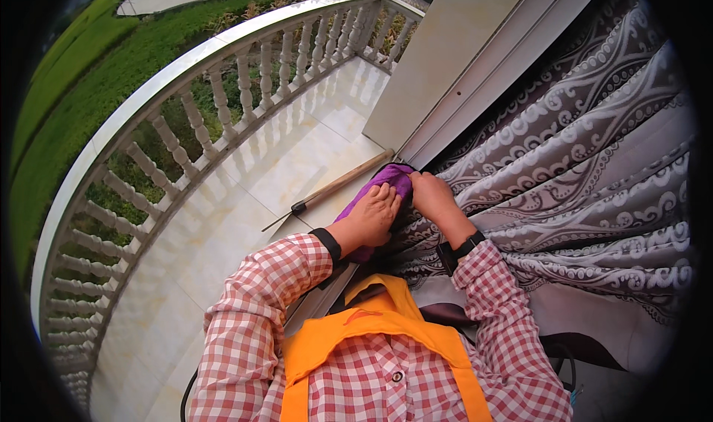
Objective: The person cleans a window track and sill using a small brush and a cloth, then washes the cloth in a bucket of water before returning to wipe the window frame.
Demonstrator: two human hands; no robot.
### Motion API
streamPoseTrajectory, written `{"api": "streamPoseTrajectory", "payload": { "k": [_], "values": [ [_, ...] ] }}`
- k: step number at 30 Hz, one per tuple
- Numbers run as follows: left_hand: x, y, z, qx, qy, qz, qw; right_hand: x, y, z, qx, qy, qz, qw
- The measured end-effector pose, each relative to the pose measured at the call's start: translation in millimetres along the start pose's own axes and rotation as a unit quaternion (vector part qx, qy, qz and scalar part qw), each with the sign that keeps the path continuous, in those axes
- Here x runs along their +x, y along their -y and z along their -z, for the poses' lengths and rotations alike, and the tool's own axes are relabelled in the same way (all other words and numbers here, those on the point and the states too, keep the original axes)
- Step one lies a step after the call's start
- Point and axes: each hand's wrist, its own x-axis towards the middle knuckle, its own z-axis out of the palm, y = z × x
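Note:
A purple cloth (391, 173) lies bunched over a dark-edged object at the foot of the door frame; most of that object is covered and I cannot tell what it is. My left hand (374, 216) rests over the cloth, back upward, its fingers close together and bent onto the fabric. At the cloth's right edge, my right hand (431, 195) is closed, pinching the fabric between thumb and fingers. A wooden stick (351, 180) with a black fitting and thin metal rod slants just left of the cloth, its upper end near the wall corner.
A patterned grey curtain (557, 160) hangs in folds beside my right arm. Ahead stand a tiled wall pillar (440, 60) and a white door frame (479, 77). A white balustrade (195, 124) curves round the tiled balcony floor (223, 227) on the left.

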Motion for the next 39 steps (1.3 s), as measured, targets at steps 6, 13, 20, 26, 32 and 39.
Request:
{"api": "streamPoseTrajectory", "payload": {
  "k": [6,13,20,26,32,39],
  "values": [
    [30.4,-3.2,-9.9,0.05,0.03,0.031,0.998,52.5,25.2,26.2,-0.13,0.135,0.005,0.982],
    [2.1,-28.3,-19.8,0.025,-0.025,0.005,0.999,98.5,9.5,4.9,-0.194,0.277,0.065,0.939],
    [-60.8,-46.2,23.5,-0.045,0.027,-0.002,0.999,65.3,27.0,30.0,-0.186,0.318,0.196,0.909],
    [-108.5,-55.6,68.4,-0.1,0.024,0.008,0.995,28.8,49.6,56.4,0.031,0.35,0.315,0.882],
    [-166.5,-95.5,84.6,-0.004,-0.07,0.081,0.994,-6.3,120.3,58.5,0.138,0.343,0.437,0.82],
    [-225.1,-197.9,92.0,0.173,-0.092,0.374,0.906,-63.0,142.4,65.1,0.203,0.305,0.511,0.778]
  ]
}}
